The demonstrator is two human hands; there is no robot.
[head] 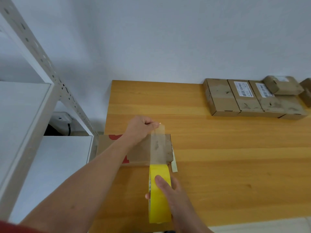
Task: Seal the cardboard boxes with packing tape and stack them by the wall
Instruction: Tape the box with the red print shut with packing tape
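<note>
I'm holding glossy clear tape point(157, 145) and its shiny yellow roll point(156, 211) over a matt cardboard box point(139, 153) lying on the smooth, grained wooden table point(218, 165); a painted, perforated metal upright point(50, 68) is standing upper left.
</note>
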